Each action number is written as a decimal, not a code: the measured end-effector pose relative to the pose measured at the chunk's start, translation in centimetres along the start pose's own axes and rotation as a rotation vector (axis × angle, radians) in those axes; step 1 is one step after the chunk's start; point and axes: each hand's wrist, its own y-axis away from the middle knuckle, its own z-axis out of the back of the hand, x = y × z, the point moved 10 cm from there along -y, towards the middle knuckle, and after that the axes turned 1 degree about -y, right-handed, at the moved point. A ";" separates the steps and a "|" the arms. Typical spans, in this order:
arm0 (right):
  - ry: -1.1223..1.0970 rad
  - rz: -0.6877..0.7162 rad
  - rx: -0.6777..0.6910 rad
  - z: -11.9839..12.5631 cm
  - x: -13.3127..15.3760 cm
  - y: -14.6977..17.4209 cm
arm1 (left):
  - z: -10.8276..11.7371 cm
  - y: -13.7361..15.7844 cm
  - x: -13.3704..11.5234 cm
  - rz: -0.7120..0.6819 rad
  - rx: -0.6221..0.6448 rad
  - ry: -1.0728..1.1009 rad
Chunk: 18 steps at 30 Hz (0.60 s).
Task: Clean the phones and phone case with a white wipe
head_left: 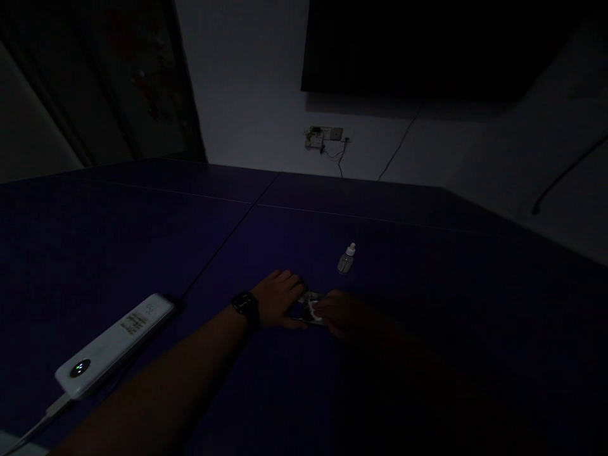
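Note:
A small flat rectangular object (298, 311), dark and about the size of a phone, lies on the dark blue table. My left hand (278, 299), with a black watch on the wrist, grips its left end between fingers and thumb. Over its right part, my right hand (339, 311) has bent fingers pressing a white crumpled cloth (313, 308) on the surface. The light is too dim to show whether the cloth is fabric or tissue. Just beyond my hands stands a clear dropper bottle (345, 261) with a white cap.
A white power bank (116, 345) with a lit display and a plugged-in cable lies at the left on the table (213, 367). Seams cross the tabletop. Wall sockets (325, 134) with cords and a large black screen (418, 47) are on the far wall.

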 end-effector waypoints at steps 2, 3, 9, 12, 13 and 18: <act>-0.016 0.056 0.032 -0.2 1.0 -0.3 | 0.0 0.0 0.1 0.007 0.000 0.009; -0.022 0.079 0.041 -0.3 1.5 -0.5 | 0.0 0.0 0.1 0.013 -0.002 0.017; 0.024 0.006 0.034 -0.2 1.3 -1.1 | -0.2 0.0 0.3 0.017 0.010 0.041; 0.036 -0.043 0.054 -0.1 0.3 -0.5 | -0.2 0.0 0.3 0.020 0.007 0.051; 0.029 -0.035 0.066 -0.2 0.4 -0.3 | -0.1 0.0 0.3 0.021 0.007 0.055; 0.017 0.030 0.010 -0.7 1.4 -0.8 | -0.1 0.0 0.4 0.041 0.017 0.072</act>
